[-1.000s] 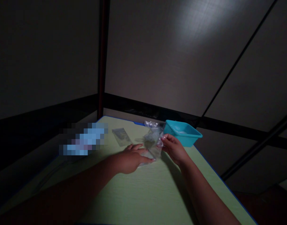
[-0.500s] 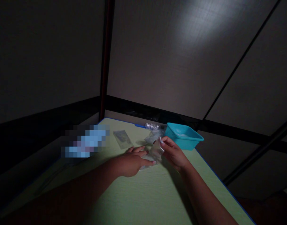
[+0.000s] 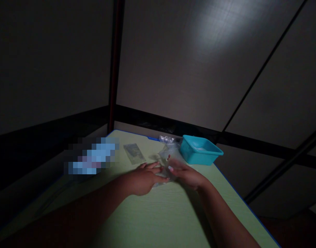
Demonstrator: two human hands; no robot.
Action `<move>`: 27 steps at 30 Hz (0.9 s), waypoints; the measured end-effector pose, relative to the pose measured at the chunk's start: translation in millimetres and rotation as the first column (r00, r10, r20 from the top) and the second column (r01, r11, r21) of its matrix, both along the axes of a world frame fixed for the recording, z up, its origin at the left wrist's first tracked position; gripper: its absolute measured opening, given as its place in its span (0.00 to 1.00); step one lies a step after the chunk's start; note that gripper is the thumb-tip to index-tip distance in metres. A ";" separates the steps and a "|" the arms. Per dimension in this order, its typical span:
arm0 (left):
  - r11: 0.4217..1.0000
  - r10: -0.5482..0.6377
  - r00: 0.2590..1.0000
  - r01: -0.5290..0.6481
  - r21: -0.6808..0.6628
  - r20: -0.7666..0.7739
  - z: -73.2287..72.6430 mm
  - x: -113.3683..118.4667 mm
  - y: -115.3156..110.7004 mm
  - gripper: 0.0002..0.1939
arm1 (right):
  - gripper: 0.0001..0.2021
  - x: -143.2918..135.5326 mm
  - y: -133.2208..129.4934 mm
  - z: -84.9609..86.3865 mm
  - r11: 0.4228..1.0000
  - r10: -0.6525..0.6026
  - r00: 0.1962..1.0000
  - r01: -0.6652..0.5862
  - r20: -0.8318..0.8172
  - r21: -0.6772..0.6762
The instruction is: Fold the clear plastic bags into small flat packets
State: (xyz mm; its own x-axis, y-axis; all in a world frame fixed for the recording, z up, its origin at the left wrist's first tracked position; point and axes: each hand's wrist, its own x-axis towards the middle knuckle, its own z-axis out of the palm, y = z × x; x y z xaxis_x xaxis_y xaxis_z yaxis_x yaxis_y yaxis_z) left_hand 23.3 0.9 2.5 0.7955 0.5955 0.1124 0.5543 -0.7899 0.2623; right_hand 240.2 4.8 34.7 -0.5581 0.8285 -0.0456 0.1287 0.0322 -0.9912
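Observation:
My left hand (image 3: 143, 179) lies palm down with its fingers spread, pressing on a clear plastic bag (image 3: 160, 185) that lies on the table. Much of this bag is hidden beneath both hands. My right hand (image 3: 186, 175) is over the bag's right side, its fingers stretched out and a little blurred by motion. Whether the right fingertips touch the plastic, I cannot tell. Beyond the left fingers, another flat clear plastic bag (image 3: 134, 154) rests on the table.
A turquoise plastic basket (image 3: 199, 156) with something whitish inside stands at the right edge of the light green table (image 3: 147, 220). Crumpled clear plastic (image 3: 168, 148) lies to its left. At the left edge is a pixelated blue object (image 3: 95, 156). Dark-trimmed panels rise behind.
My right hand has let go of the raised corner of the plastic bag and moved down and left, fingers extending. My left hand stays spread in place.

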 end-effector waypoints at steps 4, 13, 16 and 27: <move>1.000 0.009 1.000 -0.009 -0.022 -0.002 -0.7 -0.4 0.4 0.36 | 0.23 9.1 9.0 -8.7 0.994 -0.105 0.987 0.100 0.121 0.049; 0.999 0.016 0.999 -0.017 -0.035 -0.035 2.8 1.7 -1.5 0.40 | 0.26 -11.5 -2.9 -1.5 0.980 -0.080 0.987 0.052 -0.141 -0.195; 0.999 0.018 0.999 -0.020 -0.047 -0.038 4.1 1.7 -2.5 0.39 | 0.25 -18.6 -9.7 6.1 0.971 -0.037 0.979 -0.012 -0.199 -0.237; 0.965 0.262 0.965 -0.262 0.022 0.017 1.5 1.5 -1.1 0.28 | 0.33 -7.2 -6.0 2.0 0.983 0.071 0.974 -0.105 -0.215 -0.152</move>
State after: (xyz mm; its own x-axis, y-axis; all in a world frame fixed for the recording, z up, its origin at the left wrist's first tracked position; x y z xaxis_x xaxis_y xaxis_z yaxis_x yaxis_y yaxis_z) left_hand 24.7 -0.1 4.0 0.6105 0.7797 0.1390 0.7388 -0.6239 0.2548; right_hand 233.0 -1.1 36.7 -0.6396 0.7671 -0.0504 -0.0765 -0.1287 -0.9887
